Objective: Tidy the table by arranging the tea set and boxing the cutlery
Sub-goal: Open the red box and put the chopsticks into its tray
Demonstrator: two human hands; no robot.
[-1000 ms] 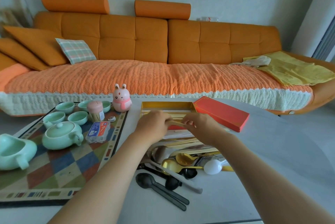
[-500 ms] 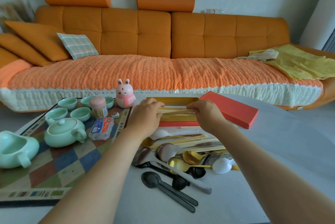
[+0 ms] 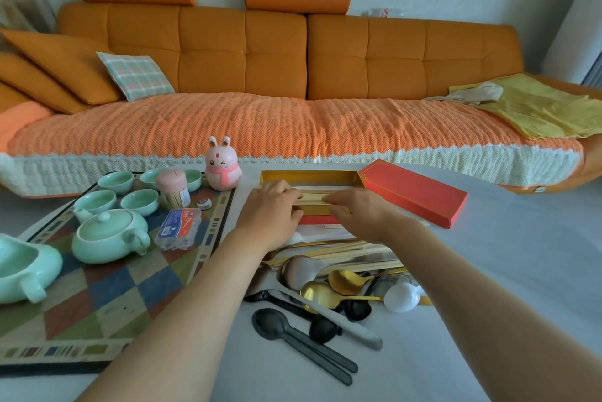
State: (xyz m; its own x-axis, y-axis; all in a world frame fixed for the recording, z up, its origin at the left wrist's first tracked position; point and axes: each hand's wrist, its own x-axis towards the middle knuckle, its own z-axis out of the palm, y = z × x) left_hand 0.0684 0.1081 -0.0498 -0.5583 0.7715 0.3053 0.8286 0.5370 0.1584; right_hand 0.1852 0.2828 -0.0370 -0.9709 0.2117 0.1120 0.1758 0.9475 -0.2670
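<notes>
An open gold-lined box lies at the table's far middle, its red lid leaning beside it on the right. My left hand and my right hand both rest over the box, fingers on a bundle of pale chopsticks lying inside it. Nearer to me is a heap of cutlery: more chopsticks, gold, silver, black and white spoons. A pale green teapot, several small cups and a pitcher sit on a chequered mat at left.
A pink rabbit figure, a toothpick jar and a blue-and-red packet stand on the mat's far side. An orange sofa runs behind the table. White table surface extends to the right.
Both hands moved forward with the chopsticks, from above the cutlery heap to over the open box, and lowered them into it. The camera view tilted up slightly.
</notes>
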